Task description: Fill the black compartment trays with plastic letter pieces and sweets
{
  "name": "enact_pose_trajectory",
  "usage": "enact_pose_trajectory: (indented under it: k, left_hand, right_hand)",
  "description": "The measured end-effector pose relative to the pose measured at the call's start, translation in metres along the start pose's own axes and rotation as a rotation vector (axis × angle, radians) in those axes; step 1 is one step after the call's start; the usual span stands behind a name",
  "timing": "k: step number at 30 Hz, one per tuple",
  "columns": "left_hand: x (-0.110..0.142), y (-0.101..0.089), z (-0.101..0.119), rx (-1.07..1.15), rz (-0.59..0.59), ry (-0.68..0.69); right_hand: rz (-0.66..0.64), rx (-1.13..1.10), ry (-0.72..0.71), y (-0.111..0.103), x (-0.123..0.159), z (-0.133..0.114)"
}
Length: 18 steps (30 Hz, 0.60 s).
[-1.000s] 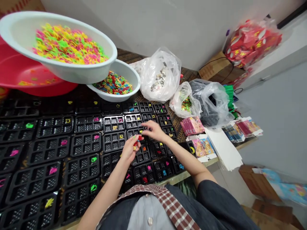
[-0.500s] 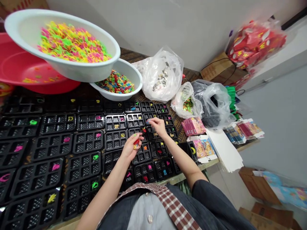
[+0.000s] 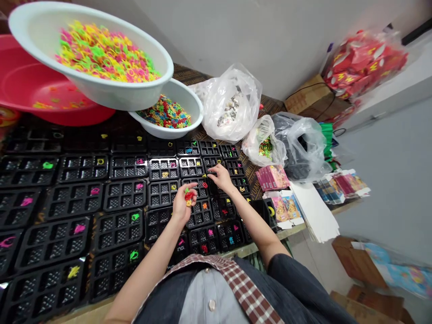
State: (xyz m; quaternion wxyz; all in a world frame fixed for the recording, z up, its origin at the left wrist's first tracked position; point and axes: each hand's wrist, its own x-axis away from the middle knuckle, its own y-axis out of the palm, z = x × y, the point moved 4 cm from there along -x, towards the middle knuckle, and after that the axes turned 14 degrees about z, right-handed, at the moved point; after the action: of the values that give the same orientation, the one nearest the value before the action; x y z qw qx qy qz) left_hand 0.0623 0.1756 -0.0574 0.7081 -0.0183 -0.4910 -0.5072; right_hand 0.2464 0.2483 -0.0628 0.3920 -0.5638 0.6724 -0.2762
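My left hand point(image 3: 182, 202) is cupped, palm up, around a small clump of red, green and yellow plastic pieces point(image 3: 189, 196). It is above the black compartment trays point(image 3: 163, 195) near the middle of the table. My right hand point(image 3: 221, 178) is just right of it, over the trays farther back, its thumb and fingertips close together. A tiny yellow-green piece point(image 3: 204, 176) shows by those fingertips; I cannot tell whether they grip it. Many trays have small bright pieces in some compartments, such as a pink one point(image 3: 80, 228) and a green one point(image 3: 134, 255).
Behind the trays are a large pale basin point(image 3: 135, 96) of neon pieces, a smaller basin point(image 3: 168, 133) of coloured pieces and a red basin point(image 3: 81, 118). Clear plastic bags point(image 3: 216, 121) stand along the wall. Printed cards point(image 3: 273, 177) and white sheets point(image 3: 312, 211) lie right.
The right hand has moved slightly down; the blue piece at its fingertips no longer shows. My left hand has shifted a little left and opened, showing more of its clump.
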Motion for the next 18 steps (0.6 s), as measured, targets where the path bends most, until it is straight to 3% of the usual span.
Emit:
enact_pose_trajectory:
  k: [9,14,18]
  left_hand:
    - [-0.002,-0.001,0.002,-0.015,0.013,0.043]
    - [-0.004,-0.002,0.0,0.0,0.02,0.027]
    - [-0.005,-0.004,0.0,0.029,0.009,0.021]
  right_hand:
    - [-0.051,0.269,0.039,0.02,0.008,-0.017]
    - [-0.008,0.188,0.082,0.018,0.007,-0.014]
    - [0.089,-0.013,0.135,0.01,0.006,-0.01]
